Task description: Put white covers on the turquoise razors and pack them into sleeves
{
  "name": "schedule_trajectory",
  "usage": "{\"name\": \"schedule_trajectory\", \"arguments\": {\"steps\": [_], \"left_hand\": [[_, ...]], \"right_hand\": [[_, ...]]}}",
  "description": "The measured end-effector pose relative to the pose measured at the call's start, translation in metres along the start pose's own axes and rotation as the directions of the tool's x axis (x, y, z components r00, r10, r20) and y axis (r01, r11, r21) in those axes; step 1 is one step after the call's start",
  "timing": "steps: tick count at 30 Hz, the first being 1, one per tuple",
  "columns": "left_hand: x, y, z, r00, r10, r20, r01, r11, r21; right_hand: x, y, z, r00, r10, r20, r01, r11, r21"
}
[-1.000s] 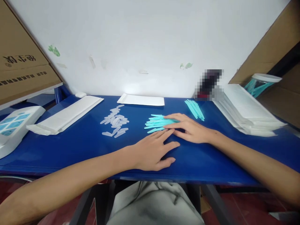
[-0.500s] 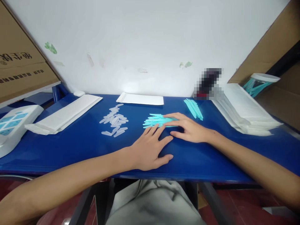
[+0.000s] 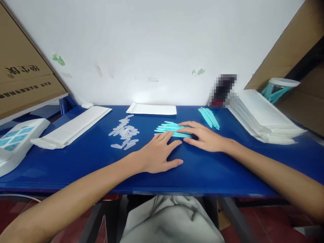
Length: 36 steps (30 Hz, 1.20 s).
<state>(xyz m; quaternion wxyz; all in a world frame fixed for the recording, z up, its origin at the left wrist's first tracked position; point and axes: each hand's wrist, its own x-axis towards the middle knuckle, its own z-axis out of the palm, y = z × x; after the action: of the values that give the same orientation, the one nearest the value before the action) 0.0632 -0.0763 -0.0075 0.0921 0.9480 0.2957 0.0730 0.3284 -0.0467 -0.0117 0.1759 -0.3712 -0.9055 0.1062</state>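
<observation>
The left grip (image 3: 158, 153) and right grip (image 3: 206, 137) lie flat and released, fingertips at the teal sticks (image 3: 167, 129) on the worktop (image 3: 76, 158); light, even pressure should keep them aligned.

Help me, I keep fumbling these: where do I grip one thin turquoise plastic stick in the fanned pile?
Probably pinch a free left tip of the turquoise sticks, coming from the left: they lie flat on the blue table, fanned apart there; the right hand covers their right ends.
</observation>
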Motion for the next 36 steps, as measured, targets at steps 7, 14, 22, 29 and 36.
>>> {"name": "schedule_trajectory", "arguments": {"steps": [7, 14, 22, 29, 36], "left_hand": [[-0.002, 0.004, -0.003, 0.997, 0.017, 0.07, -0.021, 0.999, 0.045], [-0.006, 0.013, -0.002, 0.998, 0.055, -0.008, -0.052, 0.97, 0.236], [-0.007, 0.014, -0.003, 0.999, 0.032, 0.005, -0.032, 0.981, 0.189], [-0.007, 0.01, -0.001, 1.0, -0.011, 0.027, 0.009, 0.995, 0.098], [-0.001, 0.005, 0.002, 0.997, -0.068, -0.039, 0.072, 0.99, 0.12]], "right_hand": [[-0.001, 0.004, -0.001, 0.999, 0.031, 0.032, -0.029, 0.998, -0.05], [0.0, 0.003, -0.001, 0.999, 0.026, 0.027, -0.025, 0.998, -0.054], [0.0, 0.003, 0.0, 1.0, -0.001, 0.012, 0.002, 0.997, -0.078], [0.0, 0.003, 0.001, 1.0, 0.002, 0.015, 0.0, 0.997, -0.076], [0.001, 0.006, 0.004, 1.0, -0.008, 0.01, 0.008, 0.999, -0.048]]}}
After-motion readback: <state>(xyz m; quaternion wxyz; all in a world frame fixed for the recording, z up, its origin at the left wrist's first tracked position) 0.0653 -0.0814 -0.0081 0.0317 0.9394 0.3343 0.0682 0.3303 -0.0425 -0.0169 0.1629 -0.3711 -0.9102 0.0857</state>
